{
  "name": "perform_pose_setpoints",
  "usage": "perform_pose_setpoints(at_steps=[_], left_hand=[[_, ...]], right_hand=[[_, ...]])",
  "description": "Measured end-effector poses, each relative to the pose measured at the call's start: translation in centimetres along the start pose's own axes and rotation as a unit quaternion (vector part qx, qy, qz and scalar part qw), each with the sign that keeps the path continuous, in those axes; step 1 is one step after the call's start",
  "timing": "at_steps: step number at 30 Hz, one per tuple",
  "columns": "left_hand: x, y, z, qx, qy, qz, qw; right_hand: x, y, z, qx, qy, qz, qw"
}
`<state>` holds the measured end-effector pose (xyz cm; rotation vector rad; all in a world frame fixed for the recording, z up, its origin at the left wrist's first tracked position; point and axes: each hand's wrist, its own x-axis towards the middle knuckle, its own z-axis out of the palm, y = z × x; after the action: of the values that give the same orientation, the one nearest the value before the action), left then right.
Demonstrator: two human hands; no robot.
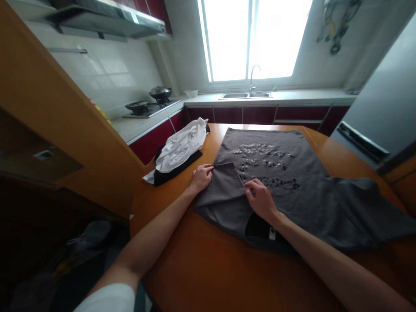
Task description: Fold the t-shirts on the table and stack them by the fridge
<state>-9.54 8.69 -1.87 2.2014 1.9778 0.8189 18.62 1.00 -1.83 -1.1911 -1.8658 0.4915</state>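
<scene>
A dark grey T-shirt with a printed front lies spread flat on the round orange-brown table. Its left sleeve is folded inward over the body. My left hand pinches the fold's outer edge at the shirt's left side. My right hand rests on the folded sleeve near the collar, fingers curled and pinching the cloth. The shirt's right sleeve lies spread out to the right.
A heap of white cloth over black cloth lies at the table's far left. A wooden cabinet stands to the left, a grey fridge to the right. Behind are the stove with pans and sink under a window.
</scene>
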Motion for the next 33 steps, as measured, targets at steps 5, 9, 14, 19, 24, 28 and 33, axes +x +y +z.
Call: perform_pose_setpoints(at_steps=[5,9,14,19,24,28,33], left_hand=[[-0.2,1.2,-0.9,-0.009,0.014,0.091,0.996],[-0.9,2.3,-0.8,0.033,-0.101,0.134,0.985],[-1.4,2.8,-0.9,0.073,-0.192,0.127,0.97],[-1.6,3.3,-1.2,0.073,-0.157,0.162,0.971],[-1.9,3.5,-1.2,0.076,-0.202,0.168,0.962],[-1.7,3.7,-1.4,0.046,-0.144,0.162,0.975],[-1.6,3.1,-1.0,0.049,-0.165,0.129,0.977]], right_hand=[[0.0,0.0,0.1,-0.009,0.005,-0.021,1.0],[0.0,-0.2,0.2,-0.032,-0.008,-0.042,0.999],[-0.2,-0.4,0.3,-0.051,-0.026,-0.05,0.997],[-0.2,-0.5,0.2,-0.056,-0.029,-0.048,0.997],[-0.1,-0.6,0.1,-0.055,-0.028,-0.047,0.997],[-0.1,-0.7,-0.8,-0.064,-0.041,-0.043,0.996],[0.8,-0.3,-3.8,-0.079,-0.074,0.014,0.994]])
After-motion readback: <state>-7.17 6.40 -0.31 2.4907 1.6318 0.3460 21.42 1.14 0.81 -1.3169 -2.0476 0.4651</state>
